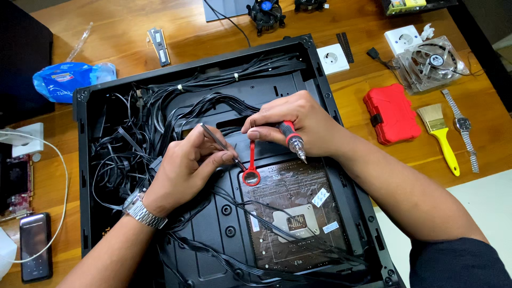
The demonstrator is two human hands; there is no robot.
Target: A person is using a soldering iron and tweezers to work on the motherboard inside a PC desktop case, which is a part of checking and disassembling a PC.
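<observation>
Gripping a red-handled screwdriver (292,137) and a red loop tool (251,169), the right hand (290,124) meets the left hand (186,165), closed on thin tweezers (220,143), above the motherboard (296,213) inside the black computer case (85,160) on the worktop (373,106).

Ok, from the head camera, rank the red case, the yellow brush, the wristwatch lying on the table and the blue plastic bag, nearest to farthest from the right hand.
1. Red case, just right of the right hand.
2. Yellow brush, right of the case.
3. Wristwatch, farther right, beside the brush.
4. Blue plastic bag, far left, beyond the computer case.
</observation>
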